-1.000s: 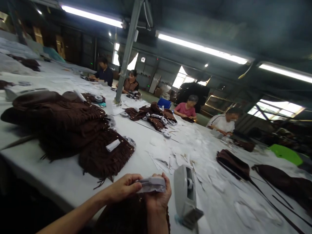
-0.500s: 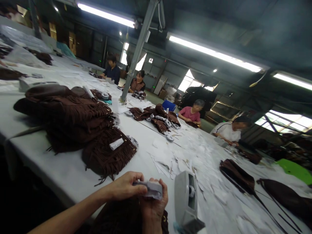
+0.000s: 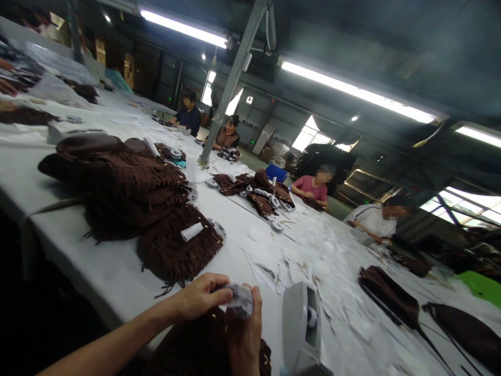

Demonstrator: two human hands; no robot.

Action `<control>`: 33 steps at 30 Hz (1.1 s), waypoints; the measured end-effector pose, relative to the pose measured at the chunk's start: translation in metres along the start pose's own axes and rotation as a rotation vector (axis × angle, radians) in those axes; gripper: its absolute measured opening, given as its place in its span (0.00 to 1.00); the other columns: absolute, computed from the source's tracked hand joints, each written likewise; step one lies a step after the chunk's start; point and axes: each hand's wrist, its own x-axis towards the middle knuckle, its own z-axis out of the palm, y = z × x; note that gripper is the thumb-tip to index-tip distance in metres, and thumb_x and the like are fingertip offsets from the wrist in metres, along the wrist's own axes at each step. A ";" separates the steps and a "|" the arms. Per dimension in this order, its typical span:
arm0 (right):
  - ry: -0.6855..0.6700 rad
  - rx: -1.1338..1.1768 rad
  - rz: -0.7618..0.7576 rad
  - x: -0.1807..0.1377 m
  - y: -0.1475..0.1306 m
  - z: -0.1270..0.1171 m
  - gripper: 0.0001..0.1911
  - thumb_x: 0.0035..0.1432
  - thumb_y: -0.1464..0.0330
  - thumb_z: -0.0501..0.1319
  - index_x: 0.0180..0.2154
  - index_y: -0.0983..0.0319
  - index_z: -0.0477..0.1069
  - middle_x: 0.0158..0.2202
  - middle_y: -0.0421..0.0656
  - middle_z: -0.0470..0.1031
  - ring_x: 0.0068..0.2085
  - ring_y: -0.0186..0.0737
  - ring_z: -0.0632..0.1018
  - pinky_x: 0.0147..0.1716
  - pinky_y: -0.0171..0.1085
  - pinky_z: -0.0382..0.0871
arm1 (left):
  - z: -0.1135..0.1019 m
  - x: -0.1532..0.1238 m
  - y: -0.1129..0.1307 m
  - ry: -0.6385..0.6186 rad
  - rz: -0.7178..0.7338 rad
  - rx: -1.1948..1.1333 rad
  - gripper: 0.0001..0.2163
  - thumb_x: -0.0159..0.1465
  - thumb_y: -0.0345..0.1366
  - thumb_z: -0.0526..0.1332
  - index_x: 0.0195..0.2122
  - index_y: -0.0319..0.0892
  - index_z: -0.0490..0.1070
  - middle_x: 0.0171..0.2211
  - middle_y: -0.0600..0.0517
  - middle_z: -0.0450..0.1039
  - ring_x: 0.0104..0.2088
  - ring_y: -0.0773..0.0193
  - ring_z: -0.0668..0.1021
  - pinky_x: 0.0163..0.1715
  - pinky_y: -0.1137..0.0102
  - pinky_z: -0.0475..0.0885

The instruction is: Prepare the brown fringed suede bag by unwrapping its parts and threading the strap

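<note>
Both my hands meet at the near edge of the white table [image 3: 97, 261]. My left hand [image 3: 201, 296] pinches a small grey-white wrapped piece [image 3: 239, 300] with thumb and fingers. My right hand [image 3: 245, 334] is closed round the same piece from below. Under my hands lies a brown fringed bag [image 3: 195, 347]. A grey tape dispenser [image 3: 303, 329] stands just right of my right hand.
A pile of brown fringed bags [image 3: 129, 193] lies to the left. Paper scraps [image 3: 297, 261] litter the table's middle. More brown bags [image 3: 387, 295] with straps lie on the right. Several people sit working along the far side. A steel post [image 3: 227, 89] rises from the table.
The view has shifted right and down a little. My hands have squeezed the grey-white piece smaller, rolling it between the fingers. The dispenser has not moved.
</note>
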 end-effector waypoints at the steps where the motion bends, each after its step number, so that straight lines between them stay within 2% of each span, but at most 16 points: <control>1: 0.041 -0.008 0.026 -0.001 0.001 0.001 0.17 0.53 0.53 0.60 0.29 0.60 0.68 0.21 0.34 0.71 0.21 0.30 0.72 0.18 0.29 0.65 | 0.000 0.000 -0.002 0.011 -0.001 -0.036 0.17 0.60 0.50 0.58 0.28 0.38 0.64 0.22 0.58 0.56 0.24 0.71 0.58 0.22 0.75 0.53; 5: 0.194 -0.086 0.119 -0.005 0.007 0.005 0.20 0.53 0.52 0.59 0.26 0.63 0.70 0.19 0.37 0.72 0.21 0.33 0.72 0.19 0.31 0.65 | 0.003 -0.001 -0.008 0.009 -0.046 -0.196 0.17 0.60 0.51 0.58 0.30 0.39 0.63 0.21 0.59 0.56 0.22 0.72 0.56 0.20 0.75 0.50; 8: 0.190 -0.097 0.122 -0.004 0.014 0.007 0.21 0.53 0.51 0.58 0.26 0.63 0.71 0.20 0.38 0.74 0.23 0.35 0.74 0.24 0.34 0.69 | 0.003 -0.004 -0.008 -0.014 -0.079 -0.294 0.17 0.59 0.50 0.60 0.32 0.40 0.63 0.25 0.58 0.59 0.24 0.72 0.60 0.23 0.76 0.55; 11: 0.209 -0.058 0.084 -0.001 0.021 0.008 0.21 0.53 0.51 0.59 0.26 0.63 0.70 0.20 0.38 0.74 0.22 0.35 0.74 0.26 0.35 0.70 | 0.000 -0.006 -0.008 -0.025 -0.060 -0.198 0.16 0.60 0.49 0.59 0.34 0.39 0.65 0.27 0.57 0.61 0.27 0.71 0.62 0.27 0.76 0.58; 15: 0.272 -0.046 0.075 0.002 0.024 0.015 0.20 0.52 0.52 0.60 0.26 0.64 0.70 0.18 0.37 0.73 0.20 0.34 0.73 0.22 0.33 0.68 | 0.001 -0.003 -0.013 0.085 0.009 -0.033 0.15 0.61 0.48 0.58 0.32 0.39 0.65 0.26 0.57 0.60 0.27 0.70 0.63 0.29 0.75 0.59; 19: 0.276 -0.055 0.058 0.004 0.027 0.021 0.21 0.52 0.51 0.58 0.26 0.64 0.69 0.19 0.39 0.73 0.20 0.35 0.73 0.21 0.34 0.68 | 0.003 0.002 -0.022 0.183 -0.006 -0.242 0.17 0.57 0.49 0.62 0.34 0.43 0.59 0.29 0.57 0.61 0.26 0.71 0.65 0.26 0.75 0.61; 21: 0.270 -0.078 0.031 0.006 0.032 0.021 0.19 0.52 0.53 0.58 0.26 0.64 0.69 0.19 0.39 0.73 0.20 0.34 0.72 0.19 0.33 0.66 | 0.004 0.003 -0.024 0.173 -0.033 -0.260 0.19 0.55 0.50 0.64 0.35 0.42 0.61 0.31 0.56 0.61 0.26 0.70 0.67 0.25 0.74 0.62; 24: 0.259 -0.145 -0.013 0.007 0.045 0.016 0.14 0.50 0.59 0.60 0.23 0.63 0.66 0.15 0.34 0.66 0.16 0.30 0.66 0.15 0.30 0.58 | 0.006 0.005 -0.027 0.136 -0.065 -0.080 0.19 0.55 0.52 0.63 0.32 0.38 0.66 0.32 0.54 0.60 0.27 0.69 0.67 0.24 0.74 0.63; 27: 0.243 -0.278 -0.005 0.006 0.057 0.010 0.12 0.51 0.61 0.58 0.22 0.62 0.64 0.11 0.31 0.59 0.13 0.28 0.60 0.13 0.30 0.52 | 0.006 0.006 -0.034 0.170 -0.102 0.069 0.21 0.56 0.55 0.59 0.28 0.39 0.65 0.34 0.54 0.57 0.24 0.72 0.65 0.18 0.75 0.60; 29: 0.181 -0.416 -0.018 0.008 0.056 0.005 0.12 0.52 0.61 0.57 0.23 0.61 0.65 0.12 0.32 0.61 0.14 0.31 0.62 0.14 0.31 0.53 | 0.002 0.006 -0.039 0.190 -0.066 0.139 0.21 0.58 0.56 0.56 0.25 0.40 0.62 0.33 0.55 0.56 0.25 0.71 0.65 0.18 0.75 0.59; 31: 0.120 -0.572 -0.081 0.011 0.045 0.000 0.13 0.52 0.59 0.58 0.25 0.61 0.68 0.15 0.35 0.67 0.17 0.33 0.65 0.17 0.32 0.58 | -0.006 0.006 -0.040 0.203 -0.002 0.233 0.21 0.59 0.55 0.55 0.23 0.40 0.60 0.30 0.56 0.55 0.28 0.69 0.64 0.23 0.75 0.60; 33: 0.110 -0.705 -0.172 0.015 0.026 -0.004 0.16 0.55 0.55 0.55 0.32 0.61 0.70 0.23 0.38 0.72 0.20 0.34 0.68 0.21 0.34 0.61 | -0.015 0.005 -0.037 0.172 0.007 0.292 0.21 0.59 0.53 0.56 0.21 0.40 0.59 0.27 0.57 0.55 0.28 0.69 0.62 0.26 0.74 0.59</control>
